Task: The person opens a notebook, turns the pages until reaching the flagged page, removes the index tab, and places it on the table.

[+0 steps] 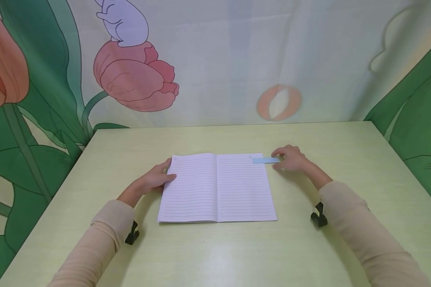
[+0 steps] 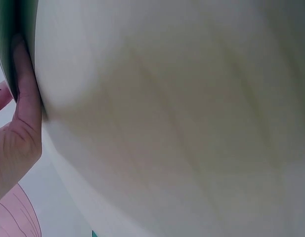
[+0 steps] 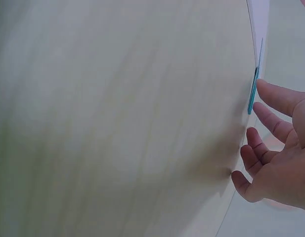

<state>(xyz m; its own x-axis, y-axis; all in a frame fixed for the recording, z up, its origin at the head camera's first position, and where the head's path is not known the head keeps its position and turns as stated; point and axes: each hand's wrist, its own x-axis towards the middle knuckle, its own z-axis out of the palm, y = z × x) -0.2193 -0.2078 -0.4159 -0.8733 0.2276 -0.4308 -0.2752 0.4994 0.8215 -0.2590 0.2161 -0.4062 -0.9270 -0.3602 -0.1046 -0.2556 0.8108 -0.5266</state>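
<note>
An open lined notebook [image 1: 242,191] lies flat on the table, its two blank ruled pages facing up. My left hand [image 1: 154,178] grips its left edge, thumb on the page and fingers underneath. In the left wrist view a finger of the left hand [image 2: 26,108] lies under the green underside of the notebook [image 2: 4,44]. A light blue strip [image 1: 262,160] lies across the upper right page and sticks out past its edge. My right hand [image 1: 290,158] is at the outer end, thumb and forefinger spread around it. In the right wrist view the right hand's fingers are apart beside the strip [image 3: 252,94].
The pale wooden table [image 1: 215,255] extends around the notebook on all sides. Behind it hangs a curtain [image 1: 215,71] printed with flowers and leaves. A black clip-like mount [image 1: 319,215] sits under the right sleeve, and another mount [image 1: 132,233] under the left sleeve.
</note>
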